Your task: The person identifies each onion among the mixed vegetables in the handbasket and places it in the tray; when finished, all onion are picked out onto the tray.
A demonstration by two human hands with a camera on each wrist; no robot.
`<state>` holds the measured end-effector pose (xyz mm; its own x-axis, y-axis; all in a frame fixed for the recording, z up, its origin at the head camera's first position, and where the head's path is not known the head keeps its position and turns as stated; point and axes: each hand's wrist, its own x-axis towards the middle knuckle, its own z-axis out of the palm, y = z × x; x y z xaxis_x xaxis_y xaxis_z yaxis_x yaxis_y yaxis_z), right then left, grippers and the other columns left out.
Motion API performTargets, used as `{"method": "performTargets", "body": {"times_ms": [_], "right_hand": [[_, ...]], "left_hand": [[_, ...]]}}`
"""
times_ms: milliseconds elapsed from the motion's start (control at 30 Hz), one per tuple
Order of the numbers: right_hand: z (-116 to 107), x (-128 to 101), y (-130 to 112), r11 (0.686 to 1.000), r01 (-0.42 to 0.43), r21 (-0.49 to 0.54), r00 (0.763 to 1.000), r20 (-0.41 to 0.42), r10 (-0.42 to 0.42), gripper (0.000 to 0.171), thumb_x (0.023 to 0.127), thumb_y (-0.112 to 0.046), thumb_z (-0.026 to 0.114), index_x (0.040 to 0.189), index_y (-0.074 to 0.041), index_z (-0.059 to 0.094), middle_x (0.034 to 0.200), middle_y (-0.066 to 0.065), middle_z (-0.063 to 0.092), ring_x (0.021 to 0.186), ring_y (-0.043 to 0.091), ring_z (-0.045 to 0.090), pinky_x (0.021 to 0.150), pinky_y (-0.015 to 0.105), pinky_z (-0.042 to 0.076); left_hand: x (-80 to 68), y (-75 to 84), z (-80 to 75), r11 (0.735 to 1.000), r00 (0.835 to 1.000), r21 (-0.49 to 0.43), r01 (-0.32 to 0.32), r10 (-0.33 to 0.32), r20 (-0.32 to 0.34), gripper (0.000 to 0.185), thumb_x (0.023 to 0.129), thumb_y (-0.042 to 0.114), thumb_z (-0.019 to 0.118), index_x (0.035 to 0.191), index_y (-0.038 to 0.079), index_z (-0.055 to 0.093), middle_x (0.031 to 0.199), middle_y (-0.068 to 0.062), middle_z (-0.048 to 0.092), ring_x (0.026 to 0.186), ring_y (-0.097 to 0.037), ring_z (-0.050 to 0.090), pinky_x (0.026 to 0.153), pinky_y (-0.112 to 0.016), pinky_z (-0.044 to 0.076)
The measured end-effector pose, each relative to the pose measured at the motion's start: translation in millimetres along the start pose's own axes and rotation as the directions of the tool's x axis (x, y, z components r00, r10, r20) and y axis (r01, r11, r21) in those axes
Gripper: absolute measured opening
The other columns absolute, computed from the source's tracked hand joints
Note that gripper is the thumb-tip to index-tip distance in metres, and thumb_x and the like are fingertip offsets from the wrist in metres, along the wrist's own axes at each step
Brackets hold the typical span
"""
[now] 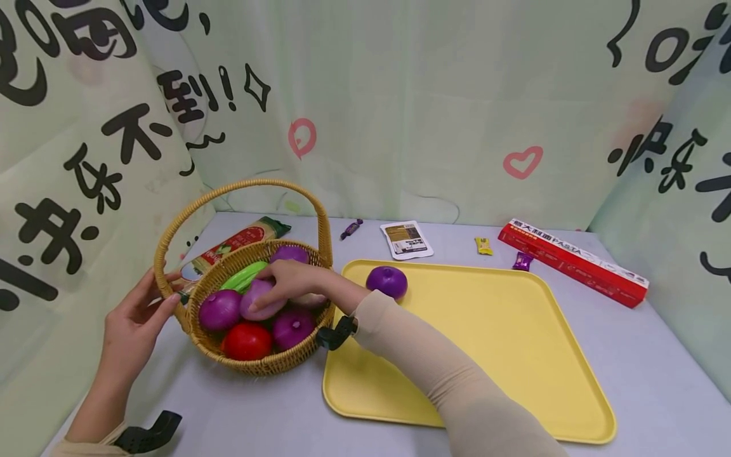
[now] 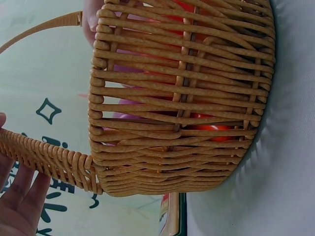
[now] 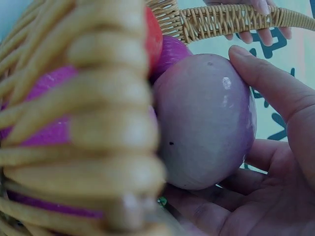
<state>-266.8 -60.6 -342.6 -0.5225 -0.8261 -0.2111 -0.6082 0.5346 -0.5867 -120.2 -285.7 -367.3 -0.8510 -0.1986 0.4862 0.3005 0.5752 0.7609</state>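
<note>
Inside wicker basket, right hand fingers curled round pale purple onion, thumb on top. Left hand fingers loosely bent against basket rim, steadying.

Pale purple onion half covered by right hand; underside not visible. Pasta bag at 11 o'clock of basket, lower end hidden behind rim. Small wrappers at 12 o'clock of tray, too small to read. Left wrist view: left hand cut off at 7 o'clock corner, fruit only glimpsed thru weave. Right wrist view: basket rim blurred, v. close.
</note>
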Motion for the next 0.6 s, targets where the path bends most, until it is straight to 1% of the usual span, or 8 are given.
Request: {"method": "performTargets", "body": {"times_ms": [200, 367, 467, 600], "right_hand": [[-2.8, -2.4, 2.1, 0.999, 0.021, 0.036, 0.999, -0.027, -0.020, 0.069, 0.080, -0.047, 0.069, 0.135, -0.010, 0.050, 0.126, 0.003, 0.060, 0.108, 0.008, 0.055, 0.089, 0.017, 0.046], [-6.9, -6.4, 4.9, 0.997, 0.038, 0.068, 0.999, -0.037, -0.036, 0.070, 0.082, -0.046, 0.068, 0.138, -0.010, 0.048, 0.130, 0.003, 0.057, 0.109, 0.007, 0.056, 0.091, 0.016, 0.046], [-10.6, -10.4, 6.5, 0.997, 0.049, 0.052, 0.998, -0.050, -0.047, 0.070, 0.082, -0.047, 0.067, 0.138, -0.011, 0.047, 0.131, 0.002, 0.056, 0.109, 0.006, 0.055, 0.092, 0.016, 0.045], [-16.7, -18.0, 8.6, 0.997, 0.067, 0.040, 0.995, -0.081, -0.064, 0.067, 0.082, -0.047, 0.067, 0.137, -0.014, 0.049, 0.129, 0.001, 0.056, 0.108, 0.008, 0.055, 0.090, 0.018, 0.046]], "left_hand": [[-0.4, 0.3, 0.5, 1.000, 1.000, 0.000, 0.001, -0.001, -0.004, 0.056, 0.092, 0.005, 0.057, 0.143, 0.020, 0.041, 0.113, 0.031, 0.056, 0.102, 0.011, 0.056, 0.078, -0.001, 0.046], [-0.4, 0.3, 0.0, 1.000, 1.000, -0.004, -0.001, 0.001, -0.002, 0.055, 0.092, 0.005, 0.057, 0.143, 0.019, 0.041, 0.114, 0.029, 0.056, 0.103, 0.010, 0.056, 0.079, -0.001, 0.045], [-0.2, 0.3, 0.1, 1.000, 1.000, -0.001, -0.003, 0.003, -0.002, 0.055, 0.092, 0.005, 0.057, 0.143, 0.019, 0.042, 0.115, 0.028, 0.057, 0.103, 0.010, 0.056, 0.079, -0.001, 0.045], [-0.1, 0.8, 0.3, 1.000, 1.000, -0.004, -0.001, 0.001, -0.002, 0.054, 0.092, 0.005, 0.057, 0.142, 0.018, 0.042, 0.115, 0.025, 0.058, 0.103, 0.010, 0.056, 0.079, -0.001, 0.045]]}}
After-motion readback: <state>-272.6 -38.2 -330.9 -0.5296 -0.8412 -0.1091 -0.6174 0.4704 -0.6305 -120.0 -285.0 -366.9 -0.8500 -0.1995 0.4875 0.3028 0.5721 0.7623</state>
